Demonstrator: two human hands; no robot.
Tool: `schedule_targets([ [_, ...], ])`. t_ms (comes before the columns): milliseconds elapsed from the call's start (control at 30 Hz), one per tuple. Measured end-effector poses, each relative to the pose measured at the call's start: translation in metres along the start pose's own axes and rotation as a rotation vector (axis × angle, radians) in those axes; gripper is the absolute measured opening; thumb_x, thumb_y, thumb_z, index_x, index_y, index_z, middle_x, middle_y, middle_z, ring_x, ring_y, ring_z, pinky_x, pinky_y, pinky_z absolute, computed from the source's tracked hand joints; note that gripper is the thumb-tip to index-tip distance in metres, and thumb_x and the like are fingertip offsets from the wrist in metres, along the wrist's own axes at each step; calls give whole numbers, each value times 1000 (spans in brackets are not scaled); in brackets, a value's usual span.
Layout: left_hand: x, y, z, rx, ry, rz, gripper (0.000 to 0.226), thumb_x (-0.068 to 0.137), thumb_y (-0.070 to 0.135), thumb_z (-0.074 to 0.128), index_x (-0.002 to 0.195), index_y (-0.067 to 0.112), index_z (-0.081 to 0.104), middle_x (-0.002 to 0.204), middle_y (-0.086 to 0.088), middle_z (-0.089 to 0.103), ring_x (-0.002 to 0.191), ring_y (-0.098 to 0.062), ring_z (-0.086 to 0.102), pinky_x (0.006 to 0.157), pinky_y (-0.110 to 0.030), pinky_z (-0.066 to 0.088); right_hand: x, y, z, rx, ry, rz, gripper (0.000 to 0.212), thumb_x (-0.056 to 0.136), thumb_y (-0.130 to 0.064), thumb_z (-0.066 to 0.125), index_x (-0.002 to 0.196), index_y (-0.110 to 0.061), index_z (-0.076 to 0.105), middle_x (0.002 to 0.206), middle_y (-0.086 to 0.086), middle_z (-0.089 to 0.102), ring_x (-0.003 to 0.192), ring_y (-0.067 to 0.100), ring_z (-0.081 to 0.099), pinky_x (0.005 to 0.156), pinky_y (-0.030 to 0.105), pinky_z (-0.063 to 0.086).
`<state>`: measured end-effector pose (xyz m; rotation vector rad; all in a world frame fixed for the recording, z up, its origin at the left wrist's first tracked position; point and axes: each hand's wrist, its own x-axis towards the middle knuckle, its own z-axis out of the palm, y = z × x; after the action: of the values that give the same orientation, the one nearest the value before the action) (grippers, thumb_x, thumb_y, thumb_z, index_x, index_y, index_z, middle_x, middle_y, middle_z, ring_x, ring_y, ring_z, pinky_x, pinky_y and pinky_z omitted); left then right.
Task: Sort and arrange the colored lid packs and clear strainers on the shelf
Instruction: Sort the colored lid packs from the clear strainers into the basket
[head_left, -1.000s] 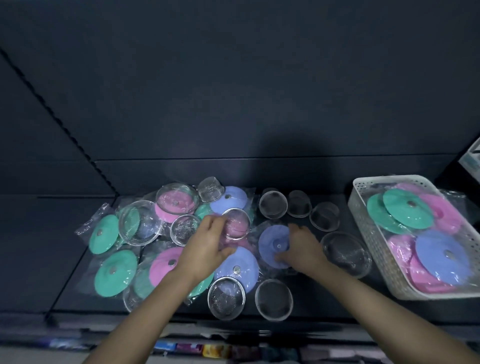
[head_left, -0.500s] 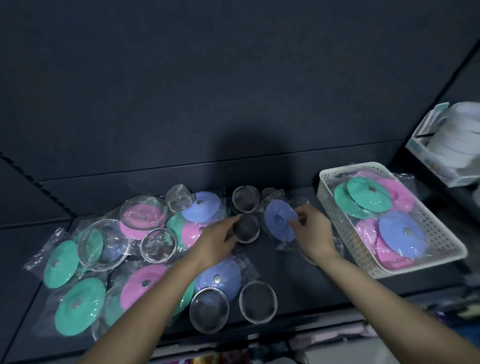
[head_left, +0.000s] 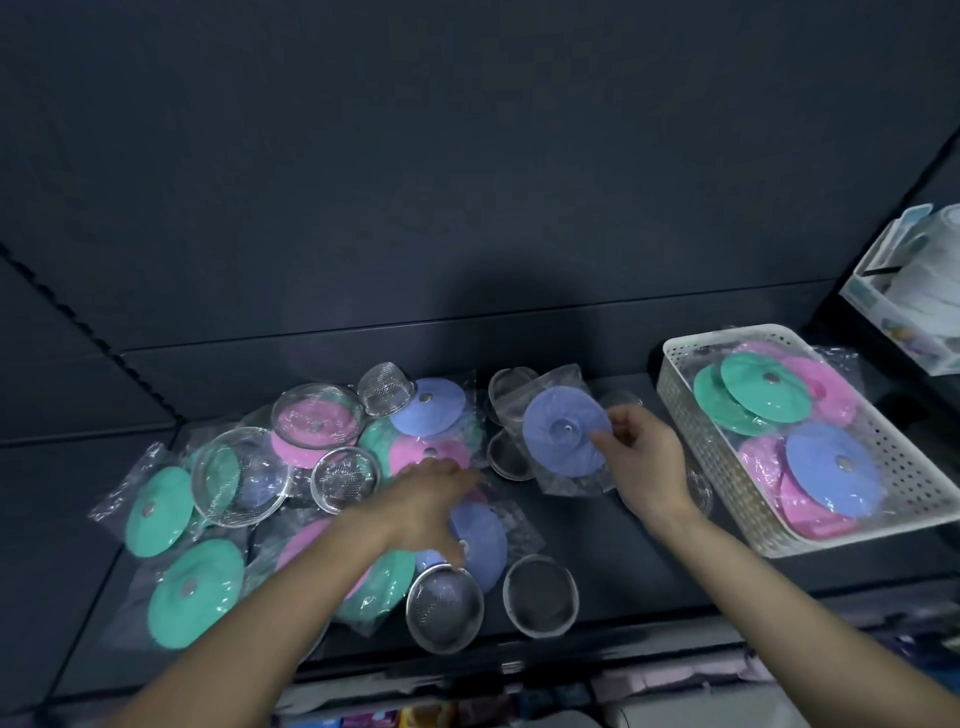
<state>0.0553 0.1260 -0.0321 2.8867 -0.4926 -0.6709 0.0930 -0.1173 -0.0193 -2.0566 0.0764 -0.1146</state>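
Note:
Bagged lid packs in green (head_left: 195, 592), pink (head_left: 428, 454) and blue (head_left: 434, 413) lie heaped on the left of the dark shelf (head_left: 623, 561), mixed with clear mesh strainers (head_left: 239, 483). Two strainers (head_left: 444, 605) sit near the front edge. My right hand (head_left: 644, 457) pinches a bagged blue lid pack (head_left: 563, 439) by its right edge, raised above the shelf. My left hand (head_left: 426, 509) hovers with spread fingers over another blue lid pack (head_left: 483, 540), its fingertips at that pack. A small strainer (head_left: 506, 457) lies between my hands.
A white perforated basket (head_left: 727, 478) on the right holds green, pink and blue lid packs. A pale box of white goods (head_left: 904, 312) stands at the far right on a neighbouring shelf. More strainers (head_left: 511, 384) sit behind the held pack.
My left hand let go of the small strainer and drew back over the blue pack in front. My right hand raised the blue lid pack a little.

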Motion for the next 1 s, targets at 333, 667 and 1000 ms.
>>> schedule_targets([
  [333,-3,3,-13,-292,228,-151,47,68,38,80,103,13,61,104,-2,61,102,-24,58,79,-30,43,-16,-1,6,77,43,19,12,83,-3,65,80,-14,61,70,1,59,64,14,51,63,29,43],
  [667,-23,-14,-29,-847,857,-419,46,77,24,77,113,9,52,97,-3,60,84,-23,57,62,-29,40,-10,-15,24,250,112,78,8,84,-3,63,78,-8,61,73,12,59,64,15,49,59,29,42],
  [1000,-65,-51,-27,-1100,872,-417,20,79,27,75,93,19,63,76,-4,66,55,-20,54,51,-34,44,8,-56,96,267,-102,248,10,83,3,54,82,11,59,66,10,48,61,18,38,53,28,30],
])
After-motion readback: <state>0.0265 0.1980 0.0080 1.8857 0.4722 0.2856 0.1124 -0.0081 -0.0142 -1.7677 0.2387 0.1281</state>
